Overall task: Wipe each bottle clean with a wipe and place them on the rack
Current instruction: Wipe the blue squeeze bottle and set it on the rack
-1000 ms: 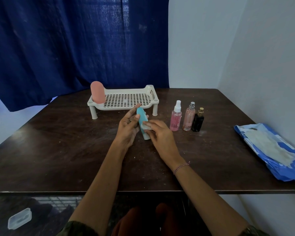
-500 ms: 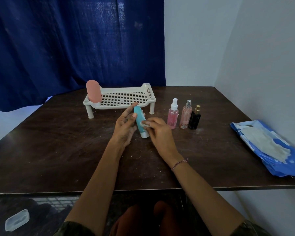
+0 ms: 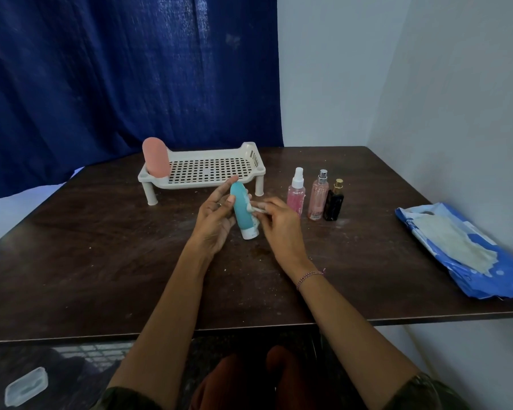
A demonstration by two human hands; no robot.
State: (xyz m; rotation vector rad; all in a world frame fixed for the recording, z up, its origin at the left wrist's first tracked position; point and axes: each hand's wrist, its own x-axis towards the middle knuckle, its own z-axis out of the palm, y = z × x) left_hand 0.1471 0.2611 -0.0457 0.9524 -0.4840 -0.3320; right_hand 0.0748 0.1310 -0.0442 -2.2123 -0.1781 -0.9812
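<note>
1. A small clear box [image 3: 25, 386] lies on the floor at 7 o'clock from the hands, below the near edge of the dark surface [image 3: 101, 247].
2. The left hand [image 3: 215, 216] grips the teal bottle [image 3: 243, 210], with the thumb across its front and the fingers stretched up behind it. The bottle is tilted, with its white cap toward the person and its rounded end pointing to 11 o'clock. I cannot tell whether the cap touches the surface.
3. The right hand [image 3: 279, 223], with a bracelet [image 3: 308, 275] on its wrist, pinches a small white wipe [image 3: 256, 209] against the right side of the teal bottle.
4. At 3 o'clock from the hands, well apart from them, a blue wipe pack [image 3: 462, 250] lies flat near the right edge.
5. At 2 o'clock, just beyond the right hand, three bottles stand upright in a row. They are a pink spray bottle [image 3: 296, 193] with a white cap, a pink bottle with a silver cap [image 3: 318, 199] and a dark bottle [image 3: 333, 201] with a gold cap.
6. At 11 o'clock stands the white rack [image 3: 205, 182], with a salmon bottle [image 3: 155, 156] upright at its left end.
7. A dark blue curtain [image 3: 116, 69] hangs behind.
</note>
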